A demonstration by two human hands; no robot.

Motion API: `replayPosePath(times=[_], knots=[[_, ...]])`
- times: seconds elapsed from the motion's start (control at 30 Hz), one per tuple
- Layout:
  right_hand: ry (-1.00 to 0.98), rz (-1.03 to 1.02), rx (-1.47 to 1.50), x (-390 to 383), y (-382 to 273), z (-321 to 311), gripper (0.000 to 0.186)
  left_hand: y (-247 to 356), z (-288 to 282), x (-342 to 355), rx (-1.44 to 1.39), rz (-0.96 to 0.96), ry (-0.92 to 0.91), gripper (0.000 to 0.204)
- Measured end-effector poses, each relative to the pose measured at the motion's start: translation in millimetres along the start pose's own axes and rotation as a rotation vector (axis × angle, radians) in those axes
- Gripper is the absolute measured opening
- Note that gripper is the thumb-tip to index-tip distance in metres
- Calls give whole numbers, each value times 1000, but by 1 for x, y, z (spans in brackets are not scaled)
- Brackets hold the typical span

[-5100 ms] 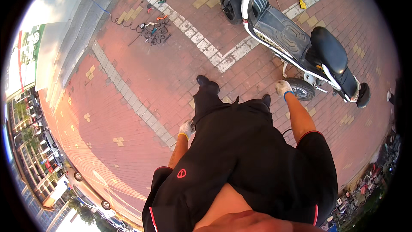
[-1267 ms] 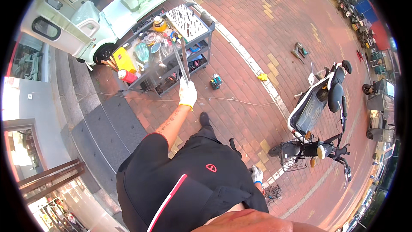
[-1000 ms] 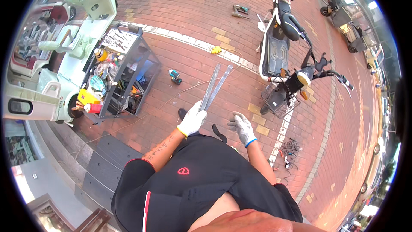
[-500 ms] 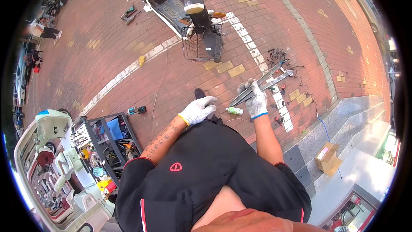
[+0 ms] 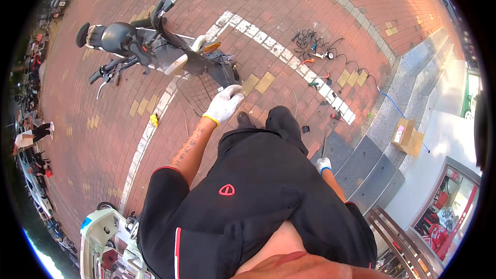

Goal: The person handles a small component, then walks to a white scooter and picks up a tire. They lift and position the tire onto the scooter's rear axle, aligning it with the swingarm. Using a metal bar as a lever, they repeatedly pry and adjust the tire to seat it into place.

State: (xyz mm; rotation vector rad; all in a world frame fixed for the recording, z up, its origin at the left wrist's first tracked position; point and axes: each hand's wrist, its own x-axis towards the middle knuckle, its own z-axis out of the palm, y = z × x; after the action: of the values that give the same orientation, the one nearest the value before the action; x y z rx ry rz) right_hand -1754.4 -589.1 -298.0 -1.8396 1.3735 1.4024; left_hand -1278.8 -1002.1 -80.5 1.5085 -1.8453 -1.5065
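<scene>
"White-gloved, the left hand (image 5: 226, 104) hangs before the scooter (image 5: 165, 54) and its wire basket (image 5: 199, 95), while the right hand (image 5: 324, 165), also gloved, carries a thin metal bar (image 5: 324, 145) well apart from the machine, near dark mats (image 5: 338, 150)."

"And the fingers?"

"On the left, loosely curled and close together, with nothing visible between them; whether they touch the basket cannot be told. On the right, wrapped around the bar's near end."

"How far along are things?"

"Judging by this view, only the fetching is done: the bar is in hand, but it meets no part of the scooter, so its use appears left undone. The basket is on its mount."

"Give me a count."

"One scooter, one basket, one bar visible, though another could be hidden behind it. One cardboard box (image 5: 408, 138) by the steps (image 5: 408, 90), one yellow object (image 5: 154, 120) at the painted line (image 5: 137, 155), one round gauge (image 5: 330, 56) beside the tangled hose (image 5: 305, 44). Small tools (image 5: 313, 83) nearby defy a sure count."
</scene>
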Motion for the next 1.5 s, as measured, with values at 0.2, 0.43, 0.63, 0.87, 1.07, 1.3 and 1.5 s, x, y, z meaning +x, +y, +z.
replayPosePath(times=[0.2, 0.43, 0.63, 0.87, 1.07, 1.3, 1.5], knots=[[-155, 268, 1020, 24, -74, 71, 44, 9, 1, 125, -57, -7, -111, 41], [-22, 527, 1563, 110, 111, -128, 54, 55, 1, 261, 127, 113, -92, 41], [457, 538, 1734, 221, 390, -321, 56, 83, -41, 346, -53, -292, 37, 44], [613, 433, 1696, 334, 588, -575, 50, 54, -81, 402, -510, -587, 395, 35], [226, 293, 1522, 406, 576, -726, 60, -53, -76, 487, -1204, -769, 837, 19], [282, 25, 1248, 511, 605, -858, 58, -51, -157, 581, -1420, -815, 1148, 17], [127, 211, 1301, 559, 620, -1083, 53, -65, -235, 625, -1453, -801, 1341, 14]])
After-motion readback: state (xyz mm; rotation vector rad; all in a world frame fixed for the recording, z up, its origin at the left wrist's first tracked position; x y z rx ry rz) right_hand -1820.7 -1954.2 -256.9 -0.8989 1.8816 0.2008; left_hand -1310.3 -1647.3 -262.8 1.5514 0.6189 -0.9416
